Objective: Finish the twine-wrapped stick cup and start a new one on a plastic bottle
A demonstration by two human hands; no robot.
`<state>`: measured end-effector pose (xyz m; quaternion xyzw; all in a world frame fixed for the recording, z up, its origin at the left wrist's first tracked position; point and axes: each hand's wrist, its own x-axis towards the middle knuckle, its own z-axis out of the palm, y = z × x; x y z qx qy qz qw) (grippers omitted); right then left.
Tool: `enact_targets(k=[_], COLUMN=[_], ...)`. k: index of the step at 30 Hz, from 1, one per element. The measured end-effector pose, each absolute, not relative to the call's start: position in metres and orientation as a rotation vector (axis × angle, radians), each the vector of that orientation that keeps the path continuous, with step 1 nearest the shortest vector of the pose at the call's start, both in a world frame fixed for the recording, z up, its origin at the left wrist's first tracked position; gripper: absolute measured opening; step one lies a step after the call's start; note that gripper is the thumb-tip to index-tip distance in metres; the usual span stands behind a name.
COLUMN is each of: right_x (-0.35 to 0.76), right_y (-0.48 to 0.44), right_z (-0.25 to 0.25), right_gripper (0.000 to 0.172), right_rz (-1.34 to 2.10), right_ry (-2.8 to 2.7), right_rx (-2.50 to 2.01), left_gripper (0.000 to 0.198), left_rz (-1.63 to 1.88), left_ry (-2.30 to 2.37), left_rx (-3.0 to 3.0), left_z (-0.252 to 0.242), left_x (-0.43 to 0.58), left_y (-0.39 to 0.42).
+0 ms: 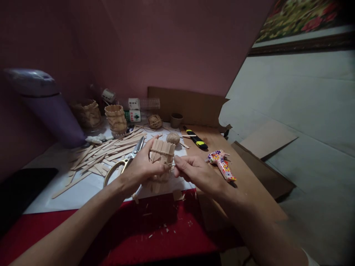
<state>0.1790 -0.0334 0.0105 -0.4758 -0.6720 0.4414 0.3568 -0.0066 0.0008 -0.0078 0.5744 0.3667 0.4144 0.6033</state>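
My left hand grips a small cup of upright wooden craft sticks, with the thumb across its front. Twine is wound round the cup near the rim and lower down. At the cup's right side my right hand is closed in a pinch on a thin strand of twine that meets the cup. Just behind the cup sits a ball of twine. Gold-handled scissors lie partly open beside my left hand, partly hidden by it.
Loose craft sticks cover the left side. Two more stick cups stand behind, near plastic bottles and a purple bottle. On the right lie a utility knife and a flowered glue gun. Cardboard leans against the wall.
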Motion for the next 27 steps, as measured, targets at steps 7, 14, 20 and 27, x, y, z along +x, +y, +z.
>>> enact_targets(k=[7,14,20,27], right_x=[0.1802,0.1828,0.1826,0.1823], right_y=[-0.0332,-0.0332,-0.0345,-0.0410], right_z=[0.0098,0.0139,0.0178,0.0190], right_gripper=[0.047,0.035,0.023,0.018], right_rz=[1.358,1.266,1.128,0.807], right_ry=[-1.605,-1.664,-1.725,-1.865], right_rx=[-1.223,-1.175,-1.209,-1.225], left_gripper=[0.104,0.102,0.102,0.101], left_rz=[0.942,0.941,0.931,0.934], left_ry=[0.858,0.811,0.805,0.783], left_rx=[1.322,1.280,1.276,1.235], left_z=[-0.0051,-0.0078,-0.0076,-0.0068], left_x=[-0.0052,-0.0065,-0.0066,-0.0056], left_y=[-0.0011,-0.0005,-0.0005,-0.0004])
